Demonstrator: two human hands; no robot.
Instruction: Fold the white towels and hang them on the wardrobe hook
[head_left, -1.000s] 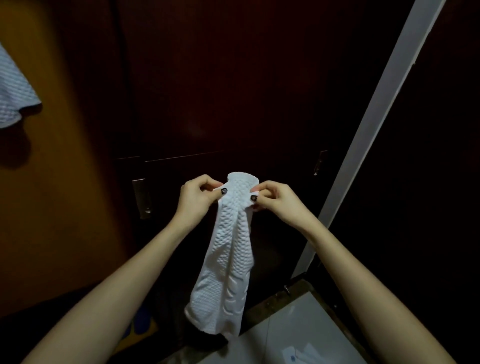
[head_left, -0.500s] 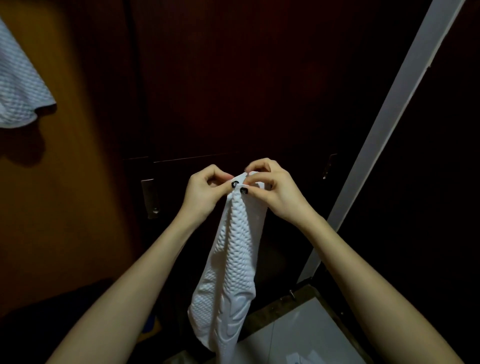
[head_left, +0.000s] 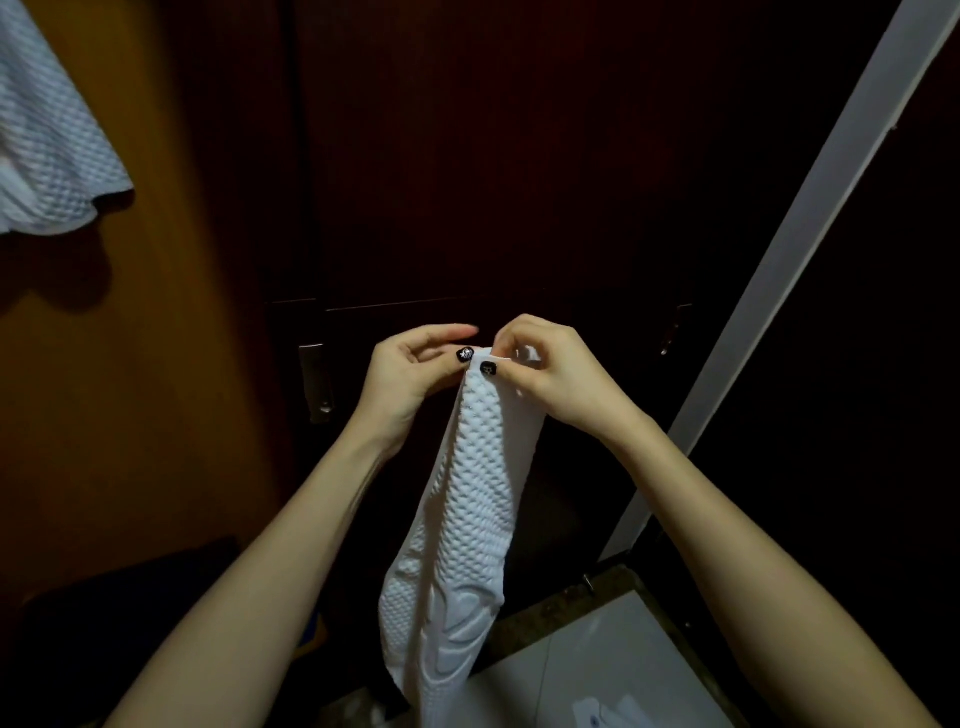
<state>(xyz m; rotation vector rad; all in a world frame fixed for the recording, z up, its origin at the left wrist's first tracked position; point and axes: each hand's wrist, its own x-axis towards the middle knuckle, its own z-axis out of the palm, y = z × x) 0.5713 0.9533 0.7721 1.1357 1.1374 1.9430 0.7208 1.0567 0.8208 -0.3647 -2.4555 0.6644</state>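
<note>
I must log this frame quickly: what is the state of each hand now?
Left hand: pinching the top edge of the white towel.
Right hand: pinching the same top edge.

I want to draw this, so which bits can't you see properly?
Head view, the only one:
- Hanging towel: its top, and whatever it hangs from, are cut off by the left and top edges.
- Held towel: its bottom end is cut off by the lower edge, and the right hand covers its top.
- Left hand: its thumb hides whether it pinches the towel.
- Wardrobe: details are lost in darkness.
- Paper: too small, and cut off below.
</note>
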